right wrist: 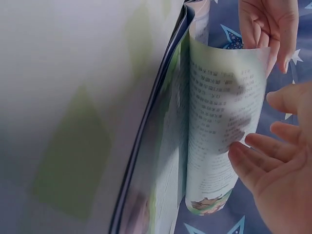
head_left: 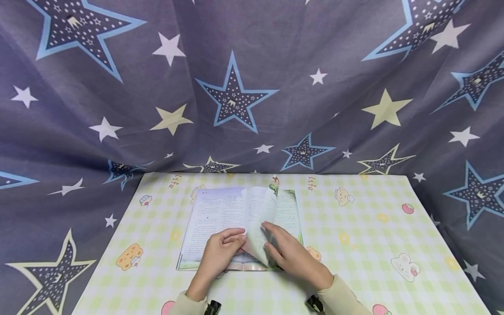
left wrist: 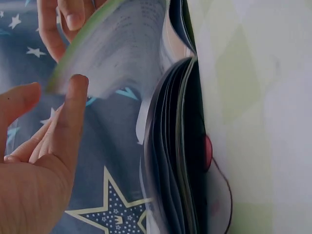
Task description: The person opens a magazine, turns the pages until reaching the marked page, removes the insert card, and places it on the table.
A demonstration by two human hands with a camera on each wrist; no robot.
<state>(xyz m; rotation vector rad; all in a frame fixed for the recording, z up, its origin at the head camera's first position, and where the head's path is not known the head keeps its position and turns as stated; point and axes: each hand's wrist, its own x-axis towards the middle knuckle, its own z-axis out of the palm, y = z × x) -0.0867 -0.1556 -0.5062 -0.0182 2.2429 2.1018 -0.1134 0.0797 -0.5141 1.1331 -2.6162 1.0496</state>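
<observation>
An open book of printed text lies on the table, with one page raised and curved up between its two sides. My left hand is over the lower part of the book; its index fingertip is right at the edge of the raised page, the thumb apart from it. On the other side, my right hand has its fingers extended, with fingertips against the printed face of that page. Its thumb stands away from the paper.
A checked tablecloth with cartoon prints covers the table around the book. Behind and beside the table hangs a dark curtain patterned with stars. Dark bands show at both wrists, by the pale sleeves.
</observation>
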